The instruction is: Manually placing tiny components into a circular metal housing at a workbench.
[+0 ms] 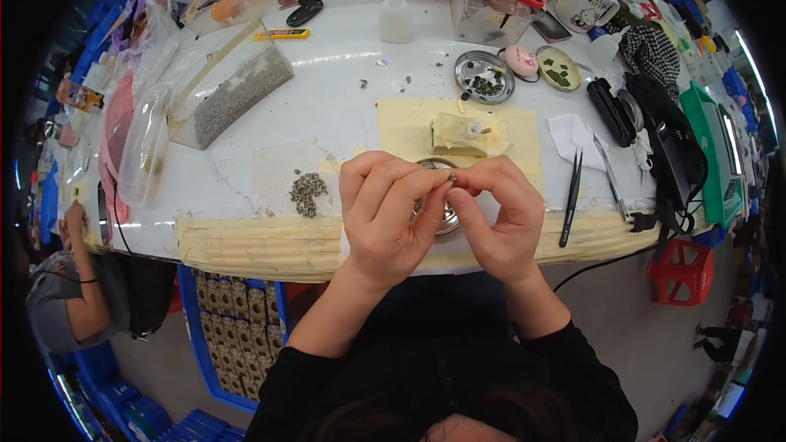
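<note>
Tiny metal part [451, 179] seemingly pinched between both hands.

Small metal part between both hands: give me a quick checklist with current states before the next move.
1. Part pinched by fingers of both hands: ok.
2. Left hand and right hand held over the round dish: ok.
3. Pile of loose parts close by, left of the hands: ok.
4. Tweezers lying free at the right: ok.
5. Part's orientation: cannot tell, too small.
6. Dish contents: cannot tell, hidden by the hands.
</note>
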Demonstrator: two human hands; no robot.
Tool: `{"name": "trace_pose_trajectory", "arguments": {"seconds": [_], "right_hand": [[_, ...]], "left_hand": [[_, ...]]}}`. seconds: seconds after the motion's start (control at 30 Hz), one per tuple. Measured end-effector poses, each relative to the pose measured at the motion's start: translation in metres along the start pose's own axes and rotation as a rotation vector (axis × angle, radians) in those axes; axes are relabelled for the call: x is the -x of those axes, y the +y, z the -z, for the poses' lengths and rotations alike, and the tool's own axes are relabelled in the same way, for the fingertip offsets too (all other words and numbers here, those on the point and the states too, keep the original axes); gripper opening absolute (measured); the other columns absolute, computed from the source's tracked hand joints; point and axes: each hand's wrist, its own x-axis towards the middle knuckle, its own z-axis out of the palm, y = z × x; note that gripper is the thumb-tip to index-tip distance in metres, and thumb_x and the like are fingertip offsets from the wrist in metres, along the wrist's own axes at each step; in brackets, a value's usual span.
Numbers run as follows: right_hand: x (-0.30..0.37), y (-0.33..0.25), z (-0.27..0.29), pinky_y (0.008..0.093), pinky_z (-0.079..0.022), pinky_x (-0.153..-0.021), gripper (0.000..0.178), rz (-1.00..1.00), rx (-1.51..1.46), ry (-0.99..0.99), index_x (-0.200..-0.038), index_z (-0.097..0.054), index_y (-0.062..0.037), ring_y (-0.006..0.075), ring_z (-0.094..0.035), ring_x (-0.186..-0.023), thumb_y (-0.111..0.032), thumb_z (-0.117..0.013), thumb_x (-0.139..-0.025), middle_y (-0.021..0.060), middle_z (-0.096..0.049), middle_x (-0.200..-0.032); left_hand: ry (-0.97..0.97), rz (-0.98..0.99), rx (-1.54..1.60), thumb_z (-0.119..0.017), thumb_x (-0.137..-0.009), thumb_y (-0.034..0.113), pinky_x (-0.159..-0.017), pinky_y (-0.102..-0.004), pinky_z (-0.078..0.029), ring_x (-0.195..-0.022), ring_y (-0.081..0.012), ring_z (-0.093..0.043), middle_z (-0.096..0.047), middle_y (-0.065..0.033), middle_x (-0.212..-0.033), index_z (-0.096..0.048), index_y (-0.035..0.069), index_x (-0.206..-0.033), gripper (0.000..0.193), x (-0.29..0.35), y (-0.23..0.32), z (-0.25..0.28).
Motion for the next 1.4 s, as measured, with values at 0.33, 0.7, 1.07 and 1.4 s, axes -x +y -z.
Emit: {"name": "trace_pose_trajectory", "arguments": {"seconds": [0.33, 0.7, 1.07, 1.4], "right_hand": [[0.0, -0.001, 0.003, 0.0277, -0.04, -0.061, 0.027, 0.277, 0.262, 0.071, -0.098, -0.074, -0.0058, 0.0159, -0.054, -0.068, 0.0, -0.076, -0.072, 0.003, -0.062, -0.08], [0.001, 0.002, 0.0, 0.0267, -0.043, -0.061, 0.02, 0.078, 0.113, 0.04, -0.096, -0.073, -0.0024, 0.0158, -0.055, -0.068, 0.0, -0.075, -0.077, 0.0053, -0.062, -0.079], [-0.003, -0.001, 0.004, 0.0243, -0.045, -0.061, 0.011, -0.069, -0.095, 0.018, -0.094, -0.072, -0.0007, 0.0121, -0.056, -0.068, -0.004, -0.072, -0.083, 0.0059, -0.063, -0.08], [-0.001, 0.004, 0.007, 0.0265, -0.043, -0.064, 0.012, 0.126, 0.117, 0.086, -0.089, -0.07, -0.0037, 0.0145, -0.054, -0.068, -0.004, -0.076, -0.078, 0.003, -0.062, -0.08]], "left_hand": [[-0.005, 0.02, 0.0, -0.076, -0.071, 0.001, -0.074, -0.0338, -0.044, -0.086, -0.0252, -0.053, -0.062, -0.0026, -0.082, -0.069, 0.007, -0.088, 0.02, 0.001, -0.003, -0.003], [-0.007, 0.024, 0.008, -0.077, -0.071, 0.002, -0.074, -0.0331, -0.044, -0.086, -0.0249, -0.052, -0.062, -0.0024, -0.082, -0.07, 0.007, -0.087, 0.018, 0.001, -0.001, 0.001], [-0.069, 0.019, -0.036, -0.075, -0.073, -0.001, -0.077, -0.0342, -0.044, -0.086, -0.0251, -0.054, -0.062, -0.0039, -0.084, -0.069, 0.006, -0.09, 0.019, 0.0, 0.005, 0.0], [-0.124, 0.004, -0.103, -0.071, -0.078, -0.002, -0.08, -0.0366, -0.044, -0.089, -0.0262, -0.054, -0.062, -0.0059, -0.085, -0.067, 0.004, -0.09, 0.014, 0.003, 0.008, -0.002]]}}
